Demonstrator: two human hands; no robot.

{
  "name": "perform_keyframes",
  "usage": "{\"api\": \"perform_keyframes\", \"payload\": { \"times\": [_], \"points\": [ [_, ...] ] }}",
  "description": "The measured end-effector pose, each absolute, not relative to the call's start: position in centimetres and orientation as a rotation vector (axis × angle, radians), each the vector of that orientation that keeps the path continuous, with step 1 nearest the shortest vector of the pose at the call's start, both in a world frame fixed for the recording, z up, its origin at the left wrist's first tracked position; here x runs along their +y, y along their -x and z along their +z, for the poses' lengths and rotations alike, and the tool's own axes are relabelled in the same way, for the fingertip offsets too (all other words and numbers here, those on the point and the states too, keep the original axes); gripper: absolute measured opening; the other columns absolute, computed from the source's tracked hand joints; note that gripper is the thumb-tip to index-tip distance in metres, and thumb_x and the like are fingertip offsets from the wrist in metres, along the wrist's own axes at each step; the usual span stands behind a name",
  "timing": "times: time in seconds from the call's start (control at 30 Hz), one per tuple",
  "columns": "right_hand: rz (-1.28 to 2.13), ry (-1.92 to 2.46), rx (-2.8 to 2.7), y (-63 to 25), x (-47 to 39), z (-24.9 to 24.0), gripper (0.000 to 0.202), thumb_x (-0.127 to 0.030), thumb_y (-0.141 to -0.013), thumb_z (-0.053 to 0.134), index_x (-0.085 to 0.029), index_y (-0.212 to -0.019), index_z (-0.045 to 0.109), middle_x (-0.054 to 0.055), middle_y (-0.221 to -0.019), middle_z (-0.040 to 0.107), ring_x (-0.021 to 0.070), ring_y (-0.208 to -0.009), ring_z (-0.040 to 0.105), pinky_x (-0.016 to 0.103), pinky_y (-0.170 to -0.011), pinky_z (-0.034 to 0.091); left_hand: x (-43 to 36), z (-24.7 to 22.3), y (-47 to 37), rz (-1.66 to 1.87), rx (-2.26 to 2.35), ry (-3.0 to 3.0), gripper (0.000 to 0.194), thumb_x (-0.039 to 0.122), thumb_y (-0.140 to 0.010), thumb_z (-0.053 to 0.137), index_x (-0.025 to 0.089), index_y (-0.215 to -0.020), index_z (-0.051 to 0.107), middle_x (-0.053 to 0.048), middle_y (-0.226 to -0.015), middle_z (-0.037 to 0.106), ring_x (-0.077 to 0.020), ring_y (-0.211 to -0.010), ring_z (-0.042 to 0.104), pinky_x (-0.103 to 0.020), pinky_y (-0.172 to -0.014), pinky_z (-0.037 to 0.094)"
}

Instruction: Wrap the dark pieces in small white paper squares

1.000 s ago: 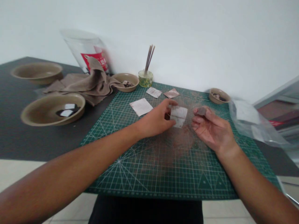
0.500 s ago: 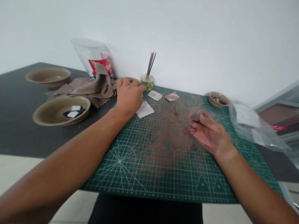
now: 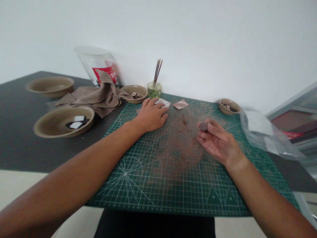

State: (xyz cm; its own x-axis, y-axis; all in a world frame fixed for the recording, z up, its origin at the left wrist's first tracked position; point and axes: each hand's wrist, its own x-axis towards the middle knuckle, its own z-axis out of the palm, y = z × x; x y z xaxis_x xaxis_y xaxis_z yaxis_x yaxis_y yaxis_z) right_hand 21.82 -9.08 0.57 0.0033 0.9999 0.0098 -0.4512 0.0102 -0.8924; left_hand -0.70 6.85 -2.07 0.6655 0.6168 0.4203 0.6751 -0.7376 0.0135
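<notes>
My left hand lies palm down with fingers apart over the left back part of the green cutting mat. It covers the spot where a pale paper square lay, beside a whitish square. A pinkish-brown square sits further right. My right hand, palm turned up, pinches a small round brown piece between thumb and fingers above the mat. Reddish-brown dust is spread over the middle of the mat.
Bowls stand at the left, near a brown cloth and a clear tub. A small bowl and a stick holder stand behind. At the right are another bowl and a plastic bag.
My left hand has moved right and toward me, from the back small bowl onto the mat. That bowl now shows, and the nearest paper square is covered. My right hand still holds the brown piece.
</notes>
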Motion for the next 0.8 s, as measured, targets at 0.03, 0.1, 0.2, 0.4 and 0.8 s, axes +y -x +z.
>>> {"api": "perform_keyframes", "payload": {
  "times": [0.03, 0.1, 0.2, 0.4, 0.8],
  "points": [
    [1.392, 0.847, -0.86, -21.8, -9.0, 0.6, 0.016, -0.027, -0.079, 0.078, -0.025, -0.087, 0.065, -0.004, -0.089, 0.072, 0.0084, -0.063, 0.064, 0.021, -0.062, 0.057, 6.9, -2.1, 0.3, -0.574, -1.07, 2.745, 0.043, 0.04, -0.096, 0.041, 0.025, -0.13, 0.062, -0.007, -0.135, 0.06, -0.0349, -0.137, 0.035, -0.054, -0.113, 0.018],
    [1.405, 0.841, -0.852, -21.8, -9.0, 0.6, 0.017, -0.026, -0.078, 0.079, -0.025, -0.088, 0.065, -0.004, -0.089, 0.072, 0.0082, -0.062, 0.063, 0.021, -0.061, 0.056, 7.0, -2.0, -0.6, -0.508, -1.079, 2.766, 0.046, 0.044, -0.099, 0.037, 0.025, -0.136, 0.056, -0.006, -0.14, 0.056, -0.0331, -0.137, 0.036, -0.051, -0.113, 0.019],
    [1.414, 0.838, -0.834, -21.9, -8.9, 0.6, 0.017, -0.025, -0.077, 0.079, -0.025, -0.089, 0.066, -0.004, -0.089, 0.071, 0.0075, -0.061, 0.061, 0.021, -0.06, 0.056, 7.7, -1.7, -2.7, -0.441, -1.06, 2.817, 0.049, 0.045, -0.099, 0.038, 0.027, -0.144, 0.047, -0.006, -0.143, 0.053, -0.0319, -0.136, 0.037, -0.049, -0.112, 0.021],
    [1.419, 0.825, -0.799, -22.1, -9.1, 1.0, 0.017, -0.025, -0.077, 0.079, -0.024, -0.088, 0.066, -0.005, -0.088, 0.07, 0.0054, -0.062, 0.058, 0.017, -0.061, 0.054, 9.5, -1.2, -6.2, -0.421, -1.231, 2.779, 0.042, 0.041, -0.096, 0.044, 0.017, -0.127, 0.059, -0.014, -0.121, 0.067, -0.0313, -0.113, 0.06, -0.045, -0.099, 0.036],
    [1.415, 0.828, -0.823, -22.0, -8.9, 0.9, 0.017, -0.026, -0.077, 0.079, -0.024, -0.087, 0.066, -0.005, -0.087, 0.069, 0.0054, -0.06, 0.057, 0.017, -0.06, 0.053, 11.4, -1.1, -6.3, -0.471, -1.317, 2.776, 0.04, 0.045, -0.091, 0.05, 0.019, -0.117, 0.066, -0.013, -0.12, 0.067, -0.0319, -0.118, 0.057, -0.044, -0.101, 0.034]
  ]
}}
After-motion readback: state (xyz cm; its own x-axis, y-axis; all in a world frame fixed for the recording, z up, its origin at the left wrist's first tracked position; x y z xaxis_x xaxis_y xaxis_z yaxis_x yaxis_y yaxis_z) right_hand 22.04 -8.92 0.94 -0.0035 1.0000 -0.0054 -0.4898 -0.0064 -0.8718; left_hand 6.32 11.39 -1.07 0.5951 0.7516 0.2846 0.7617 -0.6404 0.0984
